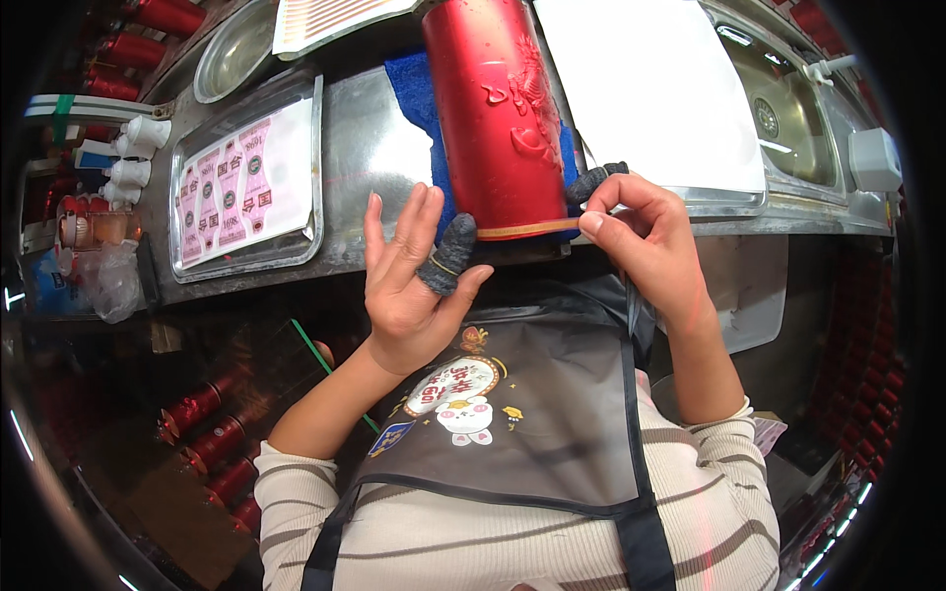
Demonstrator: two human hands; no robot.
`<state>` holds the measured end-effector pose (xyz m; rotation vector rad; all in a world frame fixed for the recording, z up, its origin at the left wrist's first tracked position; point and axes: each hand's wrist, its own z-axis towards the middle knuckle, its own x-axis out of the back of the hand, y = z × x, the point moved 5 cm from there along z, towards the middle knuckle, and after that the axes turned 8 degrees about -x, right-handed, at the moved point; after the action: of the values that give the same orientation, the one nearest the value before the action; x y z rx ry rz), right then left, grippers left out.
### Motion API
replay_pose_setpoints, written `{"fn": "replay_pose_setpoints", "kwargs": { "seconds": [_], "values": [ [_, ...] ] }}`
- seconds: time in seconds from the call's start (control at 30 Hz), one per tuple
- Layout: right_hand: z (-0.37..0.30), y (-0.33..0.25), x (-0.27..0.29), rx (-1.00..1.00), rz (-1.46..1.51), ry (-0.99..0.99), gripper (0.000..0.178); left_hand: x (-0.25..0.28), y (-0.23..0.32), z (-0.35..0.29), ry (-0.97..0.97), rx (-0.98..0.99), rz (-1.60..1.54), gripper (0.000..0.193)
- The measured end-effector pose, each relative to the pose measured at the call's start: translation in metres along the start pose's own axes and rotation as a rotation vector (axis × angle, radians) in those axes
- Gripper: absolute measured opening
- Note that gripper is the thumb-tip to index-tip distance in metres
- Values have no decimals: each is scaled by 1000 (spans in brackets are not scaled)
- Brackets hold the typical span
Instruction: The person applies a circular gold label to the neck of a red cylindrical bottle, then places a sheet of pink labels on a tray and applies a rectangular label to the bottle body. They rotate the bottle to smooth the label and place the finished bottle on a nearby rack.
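Observation:
A shiny red canister [498, 118] with a raised design lies on a blue cloth [414, 87], one end toward me. Along that near end runs a thin gold strip [522, 230]. My right hand [650, 231] pinches the strip's right end between thumb and a finger; a black finger cover [594, 182] sits on one of its fingers. To the left of the canister's near end, my left hand [414, 256] is spread with its fingers apart. A black wrapped finger cover [451, 254], held by a band, is on its index finger, close to the canister.
On the left is a metal tray [315, 197] with pink and white printed label sheets [236, 177]. A metal bowl [235, 59] stands behind it. White sheets [655, 89] lie to the right, beside a sink [774, 108]. Several red canisters [212, 443] are lower left.

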<state>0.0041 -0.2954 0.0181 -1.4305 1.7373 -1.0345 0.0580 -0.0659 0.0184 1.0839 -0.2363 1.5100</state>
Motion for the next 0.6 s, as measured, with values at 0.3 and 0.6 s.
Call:
{"fn": "replay_pose_setpoints", "kwargs": {
  "seconds": [0.3,0.6],
  "values": [
    [2,2,2,-29,38,-12,10,6,13,36,-69,-214,118,43],
    [10,10,-1,-21,51,-57,9,-15,40,74,4,-366,213,14]
  ]
}}
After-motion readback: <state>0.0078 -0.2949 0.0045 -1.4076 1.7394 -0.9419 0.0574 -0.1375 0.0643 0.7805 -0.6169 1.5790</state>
